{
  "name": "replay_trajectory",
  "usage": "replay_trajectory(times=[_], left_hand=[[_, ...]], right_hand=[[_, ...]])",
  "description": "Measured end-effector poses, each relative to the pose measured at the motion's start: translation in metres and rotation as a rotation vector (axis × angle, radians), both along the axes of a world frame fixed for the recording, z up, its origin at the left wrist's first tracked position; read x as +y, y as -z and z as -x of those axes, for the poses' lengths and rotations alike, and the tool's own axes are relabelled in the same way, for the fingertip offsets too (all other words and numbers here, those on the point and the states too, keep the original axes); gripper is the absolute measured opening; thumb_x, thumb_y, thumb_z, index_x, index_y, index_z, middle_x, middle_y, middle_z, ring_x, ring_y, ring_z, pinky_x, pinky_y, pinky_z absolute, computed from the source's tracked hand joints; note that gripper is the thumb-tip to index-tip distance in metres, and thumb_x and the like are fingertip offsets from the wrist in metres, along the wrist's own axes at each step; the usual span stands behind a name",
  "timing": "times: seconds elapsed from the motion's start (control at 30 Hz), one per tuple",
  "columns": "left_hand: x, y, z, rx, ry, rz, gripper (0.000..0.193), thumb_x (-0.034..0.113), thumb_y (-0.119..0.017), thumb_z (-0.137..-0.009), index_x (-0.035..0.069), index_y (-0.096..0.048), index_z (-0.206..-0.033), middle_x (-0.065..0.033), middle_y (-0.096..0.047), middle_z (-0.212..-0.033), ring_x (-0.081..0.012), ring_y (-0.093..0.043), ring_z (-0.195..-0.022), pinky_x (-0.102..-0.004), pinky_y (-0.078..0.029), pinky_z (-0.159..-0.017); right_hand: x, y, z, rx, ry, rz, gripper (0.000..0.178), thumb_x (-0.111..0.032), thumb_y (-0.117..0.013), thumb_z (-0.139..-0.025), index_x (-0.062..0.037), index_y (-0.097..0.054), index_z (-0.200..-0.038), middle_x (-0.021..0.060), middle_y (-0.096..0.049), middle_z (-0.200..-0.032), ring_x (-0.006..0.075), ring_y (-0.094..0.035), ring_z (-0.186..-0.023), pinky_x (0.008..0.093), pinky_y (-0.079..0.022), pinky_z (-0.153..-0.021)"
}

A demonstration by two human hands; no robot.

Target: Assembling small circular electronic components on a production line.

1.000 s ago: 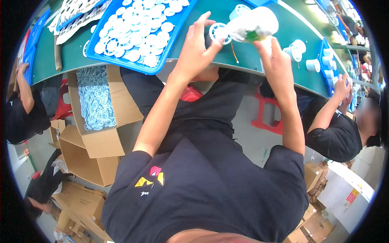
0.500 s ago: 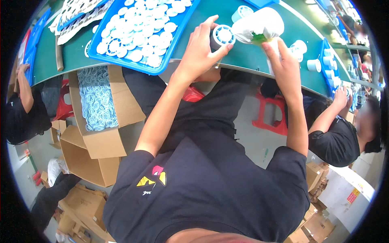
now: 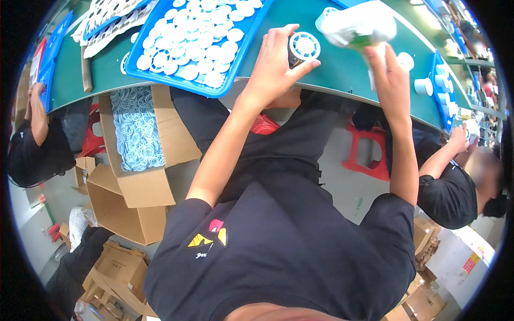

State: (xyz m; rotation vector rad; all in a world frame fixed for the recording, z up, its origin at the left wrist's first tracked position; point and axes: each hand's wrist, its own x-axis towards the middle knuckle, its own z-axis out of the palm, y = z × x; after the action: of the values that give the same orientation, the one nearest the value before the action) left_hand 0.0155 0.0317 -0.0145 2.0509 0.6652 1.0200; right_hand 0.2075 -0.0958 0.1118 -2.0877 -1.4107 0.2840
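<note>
My left hand (image 3: 274, 69) is wrapped around a dark cylinder standing on the green table, its thumb beside the rim. A white spoked cap (image 3: 304, 46) covers the cylinder's top. In my right hand (image 3: 391, 80) is a mallet-shaped tool (image 3: 356, 25) with a bulky head wrapped in white and a green patch beneath. Motion blurs the head, which hangs to the right of the cap, apart from it. My fingers hide most of its white handle.
Left of my hands, a blue tray (image 3: 218, 92) holds many white round caps. White cups (image 3: 423, 86) stand on the right beside another blue tray (image 3: 445, 109). An open carton (image 3: 176, 125) of pale blue rings sits below the table edge. Co-workers are at both sides.
My right hand has moved the wrapped mallet-shaped tool slightly right, away from the cap. My left hand keeps its hold on the cylinder. The whole view has shifted a little.
</note>
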Motion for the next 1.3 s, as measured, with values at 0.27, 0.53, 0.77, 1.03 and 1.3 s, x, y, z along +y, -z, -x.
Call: replay_trajectory(times=[0.27, 0.53, 0.77, 1.03, 1.3], left_hand=[[0.002, 0.0, 0.005, -0.049, 0.035, 0.09, 0.089, 0.041, -0.087, -0.084, 0.002, -0.042, -0.149, -0.0212, -0.056, -0.135, -0.0333, -0.054, -0.131, -0.0424, -0.044, -0.111], [0.001, -0.001, 0.001, -0.072, 0.079, 0.15, 0.092, 0.039, -0.086, -0.085, 0.004, -0.037, -0.154, -0.0214, -0.06, -0.134, -0.0333, -0.057, -0.13, -0.0428, -0.044, -0.112], [0.002, -0.014, 0.006, -0.04, 0.119, 0.288, 0.102, 0.034, -0.093, -0.078, 0.003, -0.034, -0.154, -0.0219, -0.069, -0.131, -0.034, -0.064, -0.128, -0.0431, -0.048, -0.109], [0.005, 0.011, 0.003, -0.334, 0.115, 0.367, 0.086, 0.026, -0.082, -0.09, 0.001, -0.032, -0.155, -0.0208, -0.046, -0.157, -0.0335, -0.045, -0.147, -0.0427, -0.035, -0.121], [0.011, -0.002, 0.01, -0.892, 0.225, 0.874, 0.09, 0.069, -0.024, -0.107, -0.004, -0.026, -0.158, -0.025, -0.043, -0.159, -0.0357, -0.036, -0.153, -0.0449, -0.028, -0.125]], right_hand=[[0.01, 0.005, -0.008, -0.04, -0.074, -0.008, 0.039, -0.039, -0.064, -0.104, -0.0016, -0.063, -0.117, 0.0274, -0.071, -0.089, 0.0475, -0.069, -0.088, 0.0462, -0.054, -0.07], [0.015, 0.001, -0.006, -0.074, -0.147, -0.061, 0.04, -0.037, -0.065, -0.103, -0.0015, -0.065, -0.123, 0.0245, -0.072, -0.087, 0.0433, -0.071, -0.082, 0.0434, -0.054, -0.068], [0.032, 0.004, -0.003, -0.229, -0.229, -0.109, 0.045, -0.047, -0.067, -0.1, -0.004, -0.067, -0.111, 0.027, -0.071, -0.086, 0.0485, -0.068, -0.085, 0.0519, -0.053, -0.071], [0.017, 0.014, 0.04, -0.111, -0.3, -0.375, 0.042, -0.024, -0.071, -0.096, 0.0011, -0.062, -0.129, 0.0255, -0.067, -0.106, 0.0426, -0.068, -0.098, 0.0452, -0.054, -0.084], [-0.013, 0.076, 0.09, 0.123, -0.237, -0.265, 0.053, -0.01, -0.073, -0.093, -0.0066, -0.06, -0.144, 0.0157, -0.062, -0.101, 0.0295, -0.064, -0.089, 0.037, -0.052, -0.082]])
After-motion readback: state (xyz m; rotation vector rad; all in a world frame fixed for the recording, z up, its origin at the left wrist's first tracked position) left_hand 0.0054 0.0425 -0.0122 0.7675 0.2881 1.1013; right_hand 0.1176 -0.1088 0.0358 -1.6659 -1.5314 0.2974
